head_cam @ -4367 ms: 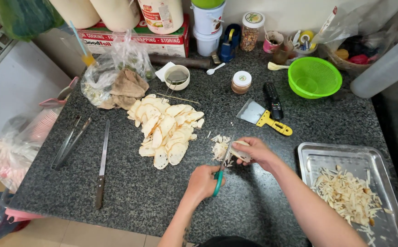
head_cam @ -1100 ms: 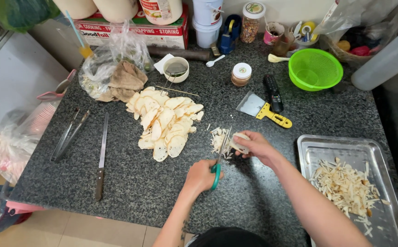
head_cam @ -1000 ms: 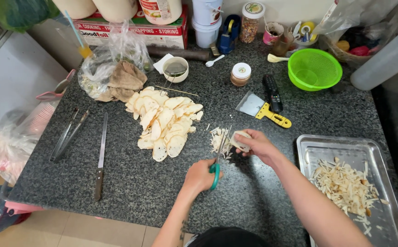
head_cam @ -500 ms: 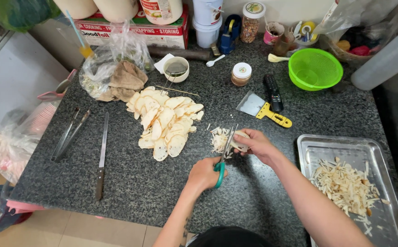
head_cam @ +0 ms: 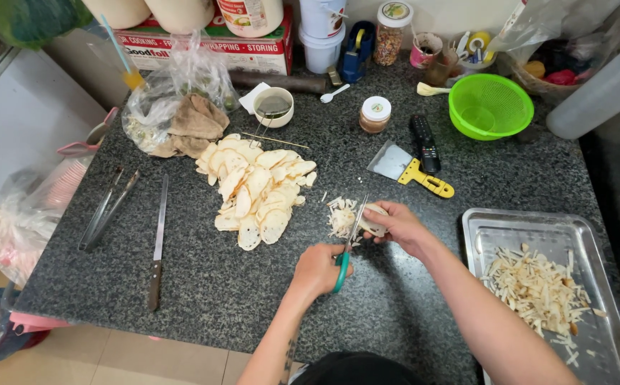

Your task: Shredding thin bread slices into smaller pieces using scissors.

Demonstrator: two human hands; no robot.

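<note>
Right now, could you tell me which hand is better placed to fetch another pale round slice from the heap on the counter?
Probably the right hand: it pinches only a nearly cut-up slice beside the heap of pale round slices, while the left hand is occupied gripping the green-handled scissors.

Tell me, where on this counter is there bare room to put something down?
Bare stone lies along the near edge, between the knife and the left hand with scissors. A second patch sits between the yellow-handled scraper and the metal tray. The back row of jars and tubs is crowded.
</note>
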